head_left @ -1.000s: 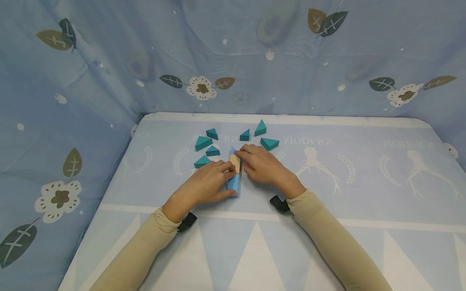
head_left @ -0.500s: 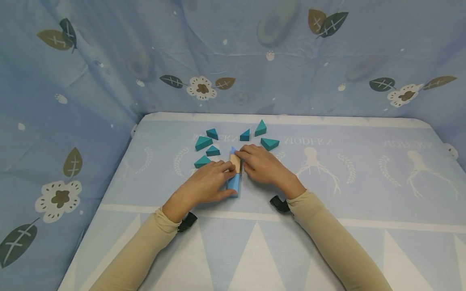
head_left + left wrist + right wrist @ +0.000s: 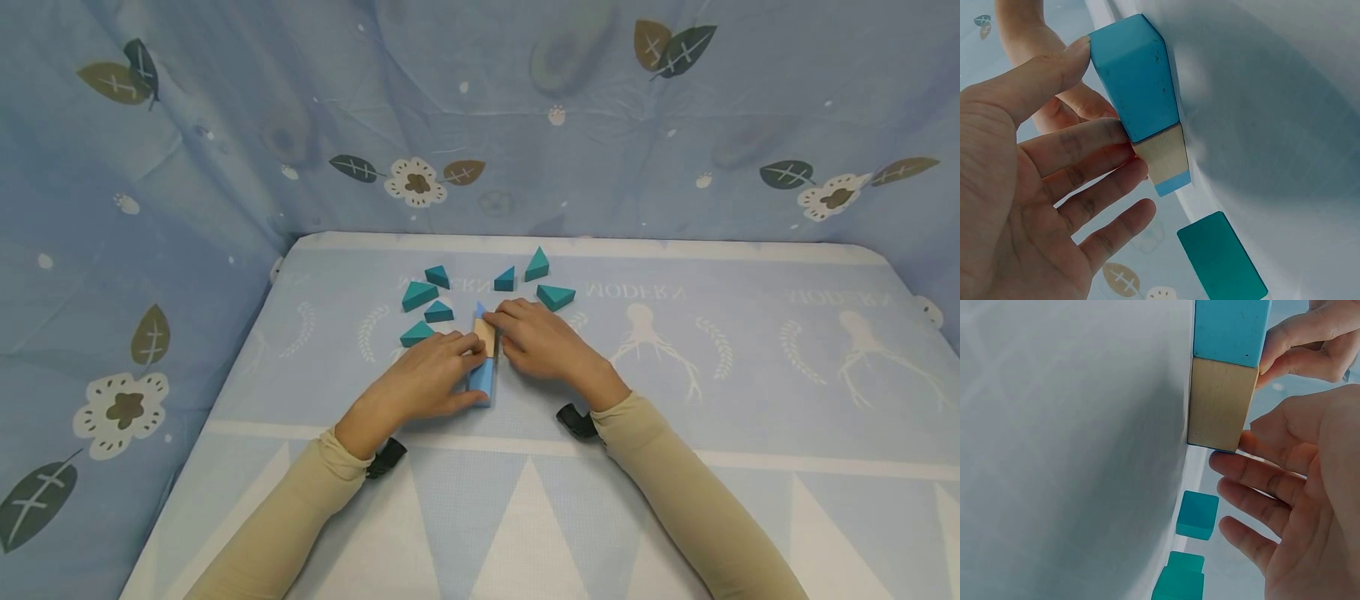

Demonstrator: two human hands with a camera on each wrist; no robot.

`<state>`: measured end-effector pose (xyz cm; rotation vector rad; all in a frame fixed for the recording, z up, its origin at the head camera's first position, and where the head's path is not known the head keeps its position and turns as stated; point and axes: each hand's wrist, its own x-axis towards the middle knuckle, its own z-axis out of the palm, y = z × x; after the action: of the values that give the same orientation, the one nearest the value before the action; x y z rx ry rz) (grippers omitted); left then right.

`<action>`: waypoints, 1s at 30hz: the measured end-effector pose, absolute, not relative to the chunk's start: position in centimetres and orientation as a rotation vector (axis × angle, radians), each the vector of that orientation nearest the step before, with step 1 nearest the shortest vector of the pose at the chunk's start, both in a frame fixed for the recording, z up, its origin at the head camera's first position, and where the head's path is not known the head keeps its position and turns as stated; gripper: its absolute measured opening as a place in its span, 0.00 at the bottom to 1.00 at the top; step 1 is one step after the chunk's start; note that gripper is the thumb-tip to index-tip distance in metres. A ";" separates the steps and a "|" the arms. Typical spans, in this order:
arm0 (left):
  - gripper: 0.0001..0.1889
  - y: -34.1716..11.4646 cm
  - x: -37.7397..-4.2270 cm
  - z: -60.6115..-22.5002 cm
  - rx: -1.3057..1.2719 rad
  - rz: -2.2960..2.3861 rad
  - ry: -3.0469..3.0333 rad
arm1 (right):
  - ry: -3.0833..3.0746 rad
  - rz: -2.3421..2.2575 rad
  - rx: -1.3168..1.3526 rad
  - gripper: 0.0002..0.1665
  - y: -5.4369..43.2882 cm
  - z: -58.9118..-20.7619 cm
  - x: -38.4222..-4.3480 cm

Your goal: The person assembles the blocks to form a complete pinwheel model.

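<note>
A straight row of blocks lies on the table between both hands: a light blue block [image 3: 482, 385] nearest, a wood-coloured block [image 3: 486, 335] in the middle, and a small blue pointed piece [image 3: 480, 309] at the far end. My left hand [image 3: 420, 375] holds the light blue block, thumb at its near end and fingertips by its joint with the wooden one. In the left wrist view the other fingers [image 3: 1119, 219] extend loosely beside the row. My right hand [image 3: 543, 340] touches the far end, fingertips at the wooden block and pointed piece; its lower fingers [image 3: 1247, 540] are held off the blocks.
Teal triangular blocks lie left of the row, such as a teal block [image 3: 418, 295] and a darker block [image 3: 438, 312]. More triangles [image 3: 556, 297] lie beyond the right hand. A patterned cloth [image 3: 480, 108] hangs behind the table's far edge.
</note>
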<state>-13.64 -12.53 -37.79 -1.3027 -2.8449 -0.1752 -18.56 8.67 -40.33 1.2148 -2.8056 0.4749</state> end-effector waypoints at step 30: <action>0.28 -12.6 -13.7 -37.9 -1.314 -0.188 -2.834 | -3.054 0.263 0.579 0.30 11.7 -37.9 -18.4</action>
<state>-13.68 -12.64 -37.92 -1.3142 -2.8342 -0.1884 -18.42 11.66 -37.85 0.5792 -3.0543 0.2631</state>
